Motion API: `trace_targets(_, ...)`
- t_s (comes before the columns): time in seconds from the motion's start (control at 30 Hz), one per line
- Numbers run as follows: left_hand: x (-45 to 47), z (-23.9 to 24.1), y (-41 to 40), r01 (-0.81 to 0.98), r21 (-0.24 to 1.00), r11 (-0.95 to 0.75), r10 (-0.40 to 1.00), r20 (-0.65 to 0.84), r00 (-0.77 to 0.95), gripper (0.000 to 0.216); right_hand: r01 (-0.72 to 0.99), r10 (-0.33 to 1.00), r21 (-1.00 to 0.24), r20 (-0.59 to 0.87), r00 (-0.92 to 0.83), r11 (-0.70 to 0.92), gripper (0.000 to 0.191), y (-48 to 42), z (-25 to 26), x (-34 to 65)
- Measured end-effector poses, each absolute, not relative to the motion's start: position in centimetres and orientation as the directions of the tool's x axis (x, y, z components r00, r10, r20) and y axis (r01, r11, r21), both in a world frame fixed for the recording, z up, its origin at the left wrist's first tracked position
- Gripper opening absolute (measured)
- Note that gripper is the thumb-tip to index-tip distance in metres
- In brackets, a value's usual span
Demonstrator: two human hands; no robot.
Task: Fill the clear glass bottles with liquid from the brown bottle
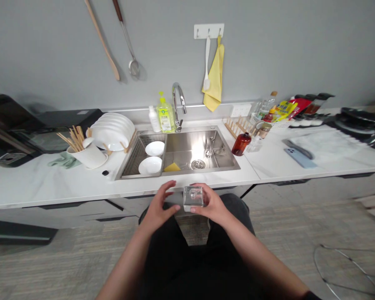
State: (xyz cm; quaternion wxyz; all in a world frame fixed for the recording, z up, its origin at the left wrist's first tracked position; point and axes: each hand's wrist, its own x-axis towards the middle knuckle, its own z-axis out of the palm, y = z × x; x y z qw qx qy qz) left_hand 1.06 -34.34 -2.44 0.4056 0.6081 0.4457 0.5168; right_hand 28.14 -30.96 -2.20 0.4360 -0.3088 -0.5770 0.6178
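Note:
A clear, square-sided glass container (193,197) is in my right hand (210,203), just in front of the counter edge and above my lap. The fingers and thumb of that hand grip its right side. My left hand (162,203) is open to the left of the container, thumb and fingers apart, with a small gap between them and the glass. Beyond both hands is the steel sink (187,143). Two white bowls (150,165) sit in its left rack, and a yellow sponge (172,167) lies near the basin's front edge.
Left of the sink stand a rack of white plates (111,129) and a white holder with chopsticks (89,155). A green soap bottle (165,116) is by the faucet (178,100). To the right are an amber bottle (241,144), a wooden rack (234,127) and a phone (300,158).

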Motion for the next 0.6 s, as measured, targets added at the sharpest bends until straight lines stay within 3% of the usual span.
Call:
trace_targets(0.1,4.7,-2.3,-34.7,0.016,0.983,-0.183,0.971,0.178,0.16,0.088,-0.216,0.884,-0.975,0.141,-0.445,0.047,0.087,-31.2,-1.9,27.7)
trace_targets(0.23,6.0,-2.1,-34.2,-0.072,0.989,-0.132,0.979,0.142,0.148,0.091,-0.213,0.891,-0.975,0.158,-0.426,0.071,0.092,-31.3,-1.9,27.4)
trace_targets(0.4,5.8,-2.1,-33.9,-0.104,0.985,-0.134,0.983,0.146,0.11,0.089,-0.198,0.848,-0.976,0.177,-0.499,0.087,0.111,-29.7,-2.7,28.7)
trace_targets(0.5,5.0,-2.3,-34.0,-0.105,0.985,-0.138,0.988,0.145,0.058,0.091,-0.088,0.937,-0.965,0.262,-0.233,0.248,0.099,-25.8,-3.2,32.2)
trace_targets(0.6,3.8,-2.5,-34.2,-0.12,0.985,-0.126,0.992,0.128,0.014,0.092,0.264,0.869,-0.899,0.417,0.268,0.35,0.081,-20.3,-3.0,37.6)
